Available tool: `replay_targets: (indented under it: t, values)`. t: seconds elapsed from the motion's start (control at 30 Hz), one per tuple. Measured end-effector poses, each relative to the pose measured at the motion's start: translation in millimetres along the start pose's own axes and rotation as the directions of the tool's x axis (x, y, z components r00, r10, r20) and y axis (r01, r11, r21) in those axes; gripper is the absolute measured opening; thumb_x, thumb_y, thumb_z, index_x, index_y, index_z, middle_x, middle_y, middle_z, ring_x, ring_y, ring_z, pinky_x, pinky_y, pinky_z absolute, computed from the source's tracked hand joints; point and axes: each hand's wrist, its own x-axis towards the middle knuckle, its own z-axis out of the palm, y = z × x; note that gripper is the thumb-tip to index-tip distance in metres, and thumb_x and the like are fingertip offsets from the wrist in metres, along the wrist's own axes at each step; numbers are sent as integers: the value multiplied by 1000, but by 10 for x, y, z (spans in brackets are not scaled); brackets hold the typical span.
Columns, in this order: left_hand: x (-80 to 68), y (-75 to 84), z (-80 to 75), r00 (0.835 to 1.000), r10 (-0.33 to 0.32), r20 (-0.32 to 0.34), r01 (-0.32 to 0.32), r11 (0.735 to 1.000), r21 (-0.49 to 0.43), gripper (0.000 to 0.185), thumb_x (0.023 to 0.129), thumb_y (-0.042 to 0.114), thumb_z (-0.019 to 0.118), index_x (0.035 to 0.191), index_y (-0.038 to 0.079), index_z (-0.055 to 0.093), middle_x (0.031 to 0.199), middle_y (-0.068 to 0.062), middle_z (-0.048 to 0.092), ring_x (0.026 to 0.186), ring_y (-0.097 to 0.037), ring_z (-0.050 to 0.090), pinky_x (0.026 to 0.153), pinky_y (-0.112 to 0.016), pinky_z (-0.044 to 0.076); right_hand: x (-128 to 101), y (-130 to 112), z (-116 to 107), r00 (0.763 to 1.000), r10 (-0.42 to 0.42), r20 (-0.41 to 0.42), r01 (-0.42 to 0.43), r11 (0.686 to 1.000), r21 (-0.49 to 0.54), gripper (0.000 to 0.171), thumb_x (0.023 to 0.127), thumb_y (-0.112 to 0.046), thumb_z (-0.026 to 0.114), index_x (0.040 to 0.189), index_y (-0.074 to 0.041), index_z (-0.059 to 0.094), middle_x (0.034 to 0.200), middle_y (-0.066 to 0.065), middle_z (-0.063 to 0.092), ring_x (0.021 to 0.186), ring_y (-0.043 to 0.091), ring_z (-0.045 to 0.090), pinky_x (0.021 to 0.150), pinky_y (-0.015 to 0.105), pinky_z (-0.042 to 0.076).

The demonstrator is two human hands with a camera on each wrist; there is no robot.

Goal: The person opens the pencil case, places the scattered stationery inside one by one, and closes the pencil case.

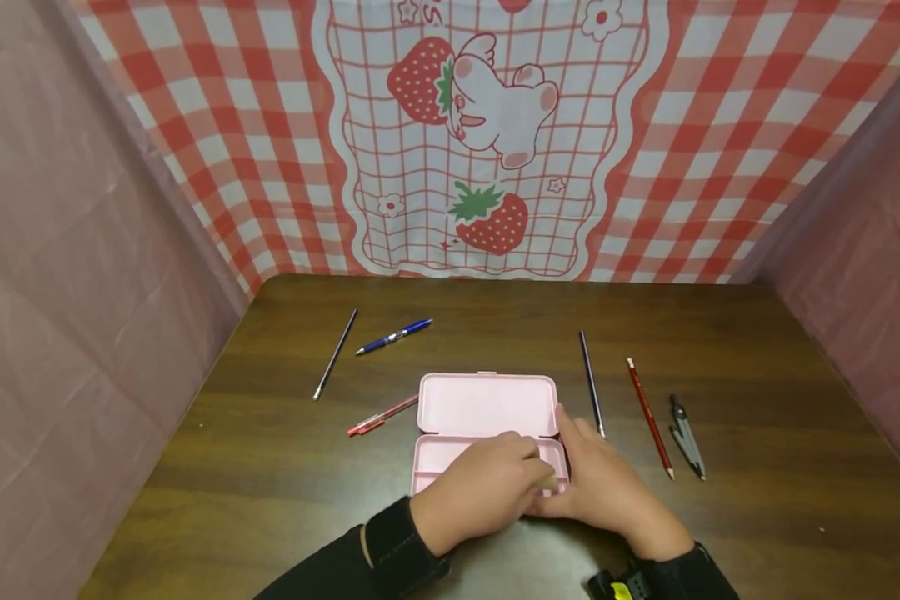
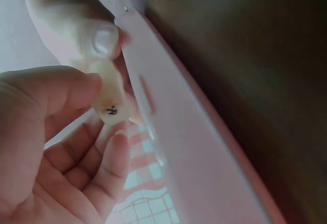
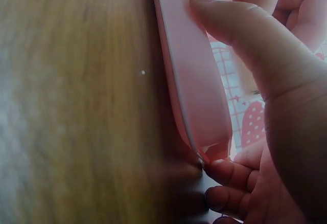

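Observation:
A pink pencil case point(image 1: 487, 404) lies on the table with its lid folded back. My left hand point(image 1: 487, 483) is over the lower tray and pinches a small, worn, pale piece that looks like an eraser point(image 2: 111, 98), with a dark mark on it. In the head view only a yellowish bit of it shows by the fingertips. My right hand point(image 1: 607, 483) holds the case at its right end, the thumb point(image 3: 230, 19) against the front wall and the fingers round the end. Much of the tray is hidden beneath the left hand.
Left of the case lie a dark pencil point(image 1: 335, 354), a blue pen point(image 1: 394, 337) and a red pen point(image 1: 382, 417), which reaches the case's edge. To the right are another dark pencil point(image 1: 591, 379), a red pencil point(image 1: 649, 417) and a grey compass point(image 1: 686, 437).

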Motion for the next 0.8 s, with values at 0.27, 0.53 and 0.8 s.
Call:
replay_targets:
  t: [0.27,0.53,0.8]
  values:
    - [55,54,70,1000,3,17,-3,1000,13,14,90,18,75,90,31,80,81,12,57,77,-4,54,73,-18,47,-8,0,-4,1000,5,18,-4,1000,-22,134,60,-62,93,154,11,32,131,22,59,112,33,60,90,51,52]
    - [69,69,73,996,-76,47,76,997,-10,9,90,22,77,82,25,75,79,11,59,75,-6,59,71,-21,50,-4,-11,-8,1000,-11,9,11,1000,-7,137,59,-72,89,152,13,34,131,22,59,113,33,60,90,51,52]
    - [69,48,96,992,-110,62,111,994,-22,8,88,21,78,84,27,76,78,12,55,71,-6,54,65,-18,45,-12,-18,-17,1000,-25,-2,25,1000,-7,138,59,-73,88,152,13,34,132,22,59,114,33,59,90,51,52]
